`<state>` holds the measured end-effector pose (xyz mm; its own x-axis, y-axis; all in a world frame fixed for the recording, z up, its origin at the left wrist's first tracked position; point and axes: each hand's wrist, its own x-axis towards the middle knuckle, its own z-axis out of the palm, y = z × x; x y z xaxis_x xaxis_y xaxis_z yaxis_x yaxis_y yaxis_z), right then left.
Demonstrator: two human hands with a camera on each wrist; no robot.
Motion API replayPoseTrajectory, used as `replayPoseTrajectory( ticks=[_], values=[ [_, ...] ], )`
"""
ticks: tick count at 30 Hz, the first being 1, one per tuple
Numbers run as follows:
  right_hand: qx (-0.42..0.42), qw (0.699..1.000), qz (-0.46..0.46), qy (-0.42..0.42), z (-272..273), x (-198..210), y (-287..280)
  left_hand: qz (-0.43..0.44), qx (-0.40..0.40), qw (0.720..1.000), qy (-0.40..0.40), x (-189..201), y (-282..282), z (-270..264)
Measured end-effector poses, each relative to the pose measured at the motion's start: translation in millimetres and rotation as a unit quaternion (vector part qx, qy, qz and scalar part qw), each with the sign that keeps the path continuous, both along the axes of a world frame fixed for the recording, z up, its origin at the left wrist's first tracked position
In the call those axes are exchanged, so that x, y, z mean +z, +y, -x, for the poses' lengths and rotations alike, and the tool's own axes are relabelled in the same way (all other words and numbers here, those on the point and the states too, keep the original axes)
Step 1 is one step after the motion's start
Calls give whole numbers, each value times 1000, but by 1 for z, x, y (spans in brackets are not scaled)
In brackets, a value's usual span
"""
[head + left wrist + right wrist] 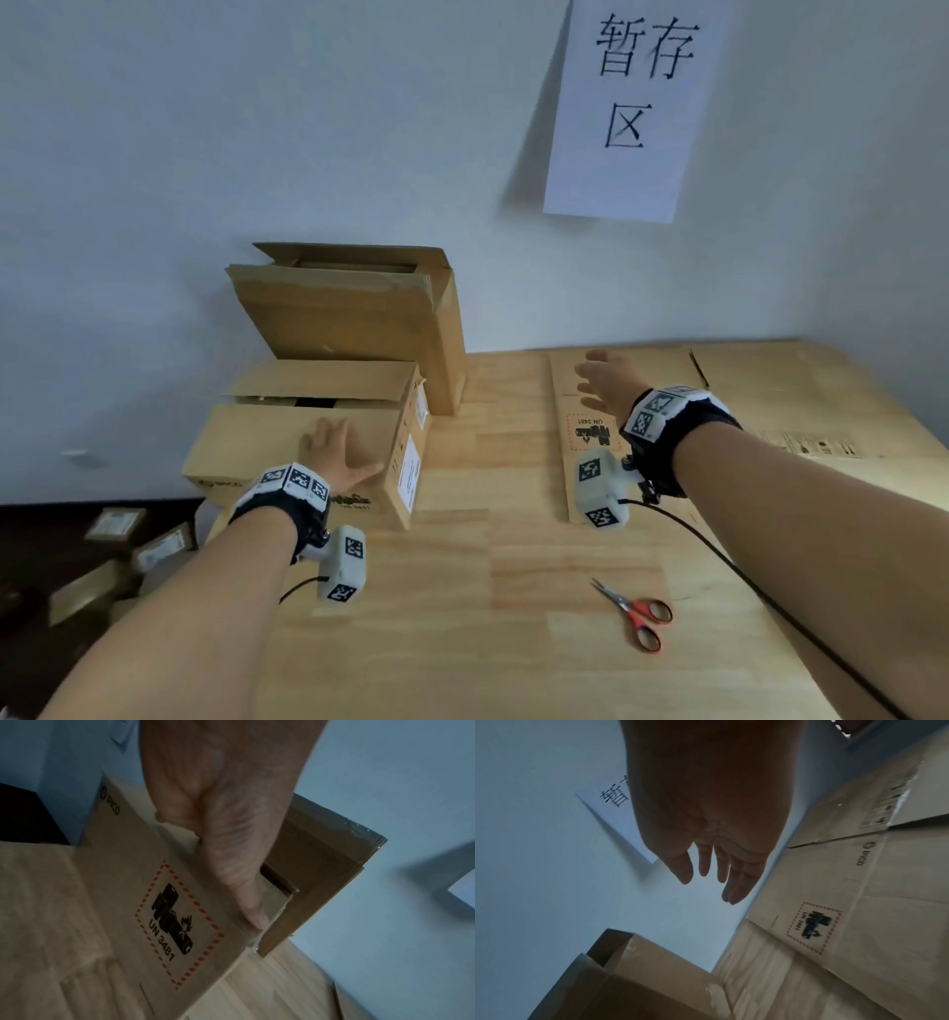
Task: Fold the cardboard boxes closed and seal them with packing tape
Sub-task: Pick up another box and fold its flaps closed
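Observation:
A low brown cardboard box (267,442) with a battery warning mark (177,923) lies at the table's left edge, a dark gap between its two top flaps. My left hand (339,455) lies flat on its near flap, fingers straight, thumb (246,898) along the flap edge. Behind it a taller box (359,318) leans at the wall with loose flaps. Flattened cardboard (683,411) covers the table's right back. My right hand (606,383) hovers over it with spread straight fingers (706,866), holding nothing. No tape is in view.
Red-handled scissors (639,614) lie on the wooden table (462,591) near the front right. A paper sign (631,108) hangs on the wall. Small boxes (118,555) lie on the floor at the left. A cable (770,601) trails from my right wrist.

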<state>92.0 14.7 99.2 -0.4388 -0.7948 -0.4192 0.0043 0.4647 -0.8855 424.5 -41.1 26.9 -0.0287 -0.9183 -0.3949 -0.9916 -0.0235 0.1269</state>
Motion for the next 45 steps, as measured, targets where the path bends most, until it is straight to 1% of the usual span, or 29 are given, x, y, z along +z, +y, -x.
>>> replayPoseTrajectory(
  ticks=[1,4,5,8,11,12,14,17,18,20,23,26,30,32,34,37,39,42,45],
  values=[
    [9,1000,3,7,-7,2,-5,-19,-12,1000,-10,-2,-2,-3],
    [25,999,3,25,-23,6,-19,-64,-80,991,-81,-5,-10,-2],
    [28,999,1,30,-28,6,-24,-71,-94,989,-90,-6,-15,-2],
    [37,999,-1,39,-43,3,-38,-87,-104,986,-97,-12,-30,-4],
    [52,998,-12,34,-59,-7,-45,-111,-143,977,-111,-6,-26,10],
    [58,998,-15,31,-64,-10,-46,-120,-161,973,-110,-1,-24,17],
    [67,997,-21,30,-71,-16,-47,-129,-186,971,-78,10,-26,27],
    [70,996,-29,38,-72,-23,-47,-99,-168,981,-16,17,-46,22],
    [69,996,-31,41,-70,-23,-47,-95,-156,983,-13,20,-53,18],
    [64,996,-33,48,-65,-24,-47,-115,-142,983,-23,21,-63,11],
    [60,996,-32,57,-57,-25,-46,-121,-149,981,-12,26,-70,9],
    [60,995,-32,67,-53,-24,-47,-81,-169,982,17,34,-69,11],
    [80,993,-22,80,-61,-23,-48,35,-204,977,47,49,-54,8],
    [98,991,-13,87,-70,-25,-47,115,-234,964,44,57,-39,8],
    [122,988,-3,92,-77,-27,-43,186,-264,946,36,58,-24,9],
    [155,983,-3,97,-84,-28,-34,257,-298,918,42,46,-4,12],
    [180,979,-19,96,-88,-28,-26,286,-299,908,63,38,7,12],
    [240,965,-53,92,-93,-28,-10,304,-290,903,88,29,23,11],
    [268,959,-46,80,-97,-29,6,318,-289,897,109,23,40,12]
  ],
)
